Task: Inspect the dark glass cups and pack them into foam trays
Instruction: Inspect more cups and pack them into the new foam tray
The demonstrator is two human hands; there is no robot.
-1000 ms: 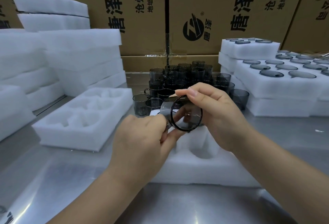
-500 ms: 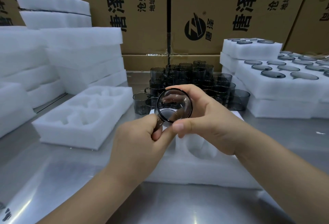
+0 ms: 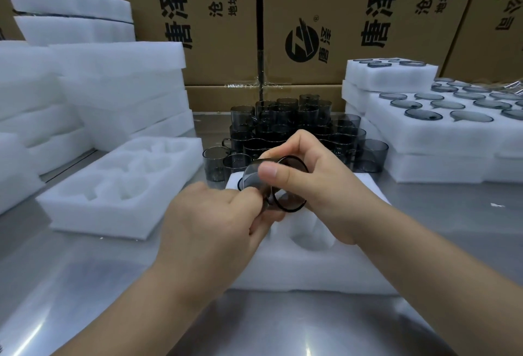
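Dark glass cup (image 3: 252,178), one, left hand (image 3: 215,222) pinching it, right hand (image 3: 319,185) gripping it

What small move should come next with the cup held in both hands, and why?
Probably tip the dark glass cup upright and lower it into the empty pocket of the foam tray directly beneath. The left hand and right hand both grip it, tilted on its side above that tray, and the pocket under it holds nothing.

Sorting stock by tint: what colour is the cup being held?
The cup is smoky grey; head view.
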